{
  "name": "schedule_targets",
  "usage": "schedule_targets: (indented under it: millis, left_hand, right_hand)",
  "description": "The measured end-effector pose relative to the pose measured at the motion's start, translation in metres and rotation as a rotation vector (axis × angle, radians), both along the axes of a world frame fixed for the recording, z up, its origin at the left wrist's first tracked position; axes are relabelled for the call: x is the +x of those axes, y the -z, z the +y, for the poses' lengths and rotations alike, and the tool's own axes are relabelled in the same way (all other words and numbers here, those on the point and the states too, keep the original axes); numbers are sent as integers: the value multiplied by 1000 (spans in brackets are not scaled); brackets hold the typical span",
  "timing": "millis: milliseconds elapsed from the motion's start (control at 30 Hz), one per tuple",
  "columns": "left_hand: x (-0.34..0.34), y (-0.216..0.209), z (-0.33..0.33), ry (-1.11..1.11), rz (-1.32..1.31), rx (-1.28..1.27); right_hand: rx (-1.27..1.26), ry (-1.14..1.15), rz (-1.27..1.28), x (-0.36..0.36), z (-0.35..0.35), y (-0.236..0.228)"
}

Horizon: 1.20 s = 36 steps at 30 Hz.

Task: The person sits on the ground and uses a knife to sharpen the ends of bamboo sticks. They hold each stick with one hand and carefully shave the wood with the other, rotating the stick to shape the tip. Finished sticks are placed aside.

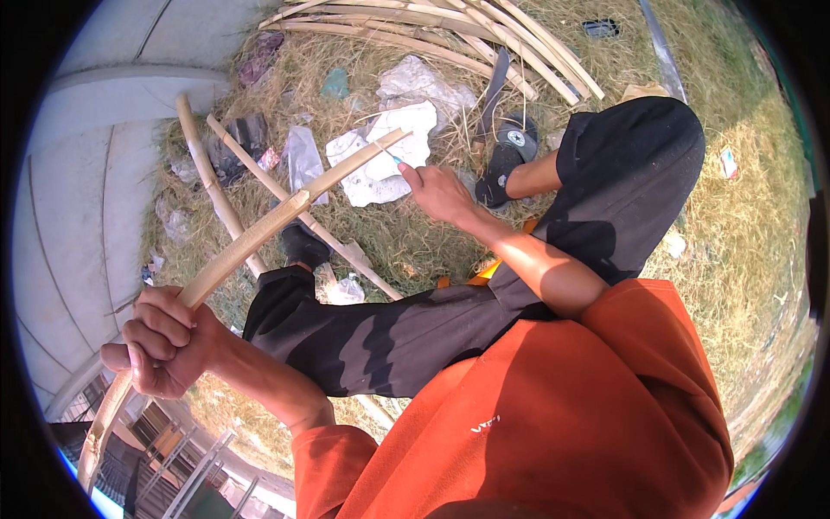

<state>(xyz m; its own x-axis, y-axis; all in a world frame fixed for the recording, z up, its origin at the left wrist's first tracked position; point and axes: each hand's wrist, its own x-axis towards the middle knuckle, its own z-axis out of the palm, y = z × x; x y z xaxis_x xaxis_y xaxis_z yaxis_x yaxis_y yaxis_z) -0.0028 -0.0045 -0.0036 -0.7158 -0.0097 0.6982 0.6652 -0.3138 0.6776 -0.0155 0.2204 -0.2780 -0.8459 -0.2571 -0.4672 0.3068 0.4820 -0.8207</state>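
Observation:
My left hand [169, 342] is closed round a long split bamboo strip [259, 232], which slants up from the lower left to the middle of the view. Near the strip's far end, my right hand [443, 195] pinches a slim pen-like tool [397, 160] with a blue part. Its thin tip points at the bamboo; whether it touches cannot be made out. Beneath that end lies a broken white slab [367, 177] on the dry grass. The strip passes above two more bamboo pieces, a thick one [207, 177] and a thinner one [255, 170].
Several long bamboo strips [406, 52] are piled at the far side. A dark flat blade [494, 93] stands near my sandalled foot [510, 156]. A pale rock [424, 84], a clear plastic bag [303, 160] and a grey wall [78, 216] lie around. A black phone-like object [601, 28] rests in the grass.

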Motion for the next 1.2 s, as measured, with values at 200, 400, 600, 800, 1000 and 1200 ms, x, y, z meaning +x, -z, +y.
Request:
schedule_targets:
  millis: [200, 400, 600, 800, 1000, 1200]
  left_hand:
    - [0, 1, 1, 19, 2, -2]
    - [-2, 0, -2, -38, -29, 30]
    - [-1, -1, -6, 14, -79, 74]
    - [-3, -2, -6, -75, -110, 108]
    - [3, 3, -18, -395, -162, 98]
    - [8, 4, -12, -725, -231, 202]
  right_hand:
    - [9, 30, 232, 6, -11, 8]
    - [132, 51, 164, -9, -2, 25]
    - [212, 110, 52, -17, 9, 50]
    - [396, 72, 94, -30, 14, 82]
    - [350, 135, 16, -29, 16, 96]
    - [-1, 131, 88, -22, -12, 29]
